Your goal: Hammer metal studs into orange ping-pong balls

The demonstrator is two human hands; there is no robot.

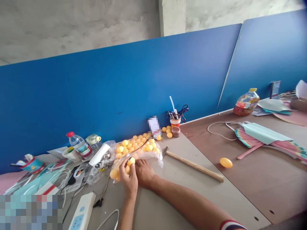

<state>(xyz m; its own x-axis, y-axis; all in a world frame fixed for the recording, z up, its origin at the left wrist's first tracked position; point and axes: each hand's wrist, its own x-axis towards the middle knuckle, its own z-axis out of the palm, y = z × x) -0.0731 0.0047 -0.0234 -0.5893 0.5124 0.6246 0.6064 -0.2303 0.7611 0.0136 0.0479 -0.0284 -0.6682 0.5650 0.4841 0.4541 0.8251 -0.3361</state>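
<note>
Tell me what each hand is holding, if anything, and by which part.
The left hand holds a ball, pinched by its sides. Whether the right hand holds anything cannot be told.

Left forearm near vertical in frame, left hand upright, back toward camera. Left fingers and thumb bent into a pinch grip. Right forearm runs in diagonally from lower right, elbow out of view. Right hand lower, back up, just beyond the left and partly hidden by it; can't read its grip. Both forearms bare.
</note>
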